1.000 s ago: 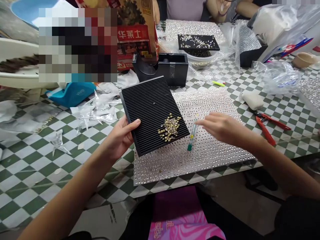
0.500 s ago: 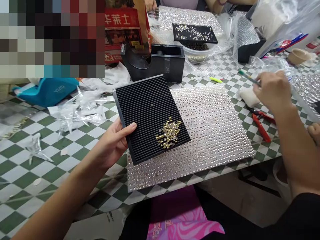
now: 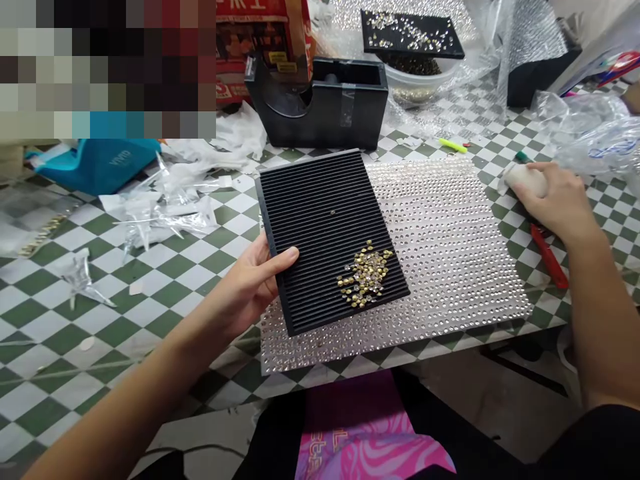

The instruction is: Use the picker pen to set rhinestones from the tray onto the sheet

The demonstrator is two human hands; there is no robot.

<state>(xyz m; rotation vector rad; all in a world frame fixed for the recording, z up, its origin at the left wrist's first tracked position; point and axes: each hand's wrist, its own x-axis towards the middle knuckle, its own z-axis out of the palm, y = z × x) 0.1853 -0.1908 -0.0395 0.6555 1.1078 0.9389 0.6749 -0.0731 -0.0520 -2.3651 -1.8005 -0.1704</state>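
Note:
My left hand (image 3: 253,283) grips the left edge of a black ridged tray (image 3: 315,247), thumb on top. The tray is tilted above the rhinestone sheet. Loose gold-backed rhinestones (image 3: 367,273) lie in a heap near its lower right corner, and a single stone (image 3: 333,212) sits mid-tray. Under the tray, a sheet set with rows of clear rhinestones (image 3: 450,247) lies on the table. At the right, my right hand (image 3: 560,197) is closed around a white lump (image 3: 526,179), its material unclear. Just behind that lump shows the green tip (image 3: 521,157) of a thin tool.
Red-handled pliers (image 3: 549,259) lie beside my right forearm. Behind the sheet stand a black tape dispenser (image 3: 345,107) and a white bowl (image 3: 413,83) with another black tray (image 3: 413,33) of stones on it. Crumpled clear plastic (image 3: 170,207) and a blue dispenser (image 3: 115,163) are at left.
My right hand has gone from holding the green-tipped tool in the air to gripping the white lump on the table. The view has shifted; my left hand still holds the tray.

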